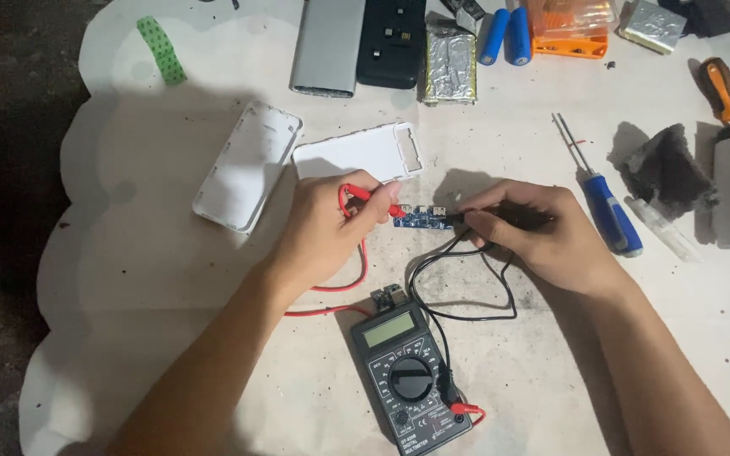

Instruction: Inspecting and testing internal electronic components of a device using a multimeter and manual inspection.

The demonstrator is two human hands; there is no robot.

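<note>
White, stained work mat point(171, 279) is spreading under everything; dark digital multimeter point(411, 380) is sitting nearest. Left hand point(327, 224) is pinching the red probe point(375, 198), right hand point(542, 232) gripping the black probe point(500, 218), both touching the small blue circuit board point(422, 217) at centre. Looks light, stiff, fragile: edges only. Open room lying toward the mat's near-left side.

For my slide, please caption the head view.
Two hands press red and black probes on a blue board above a multimeter.
</note>
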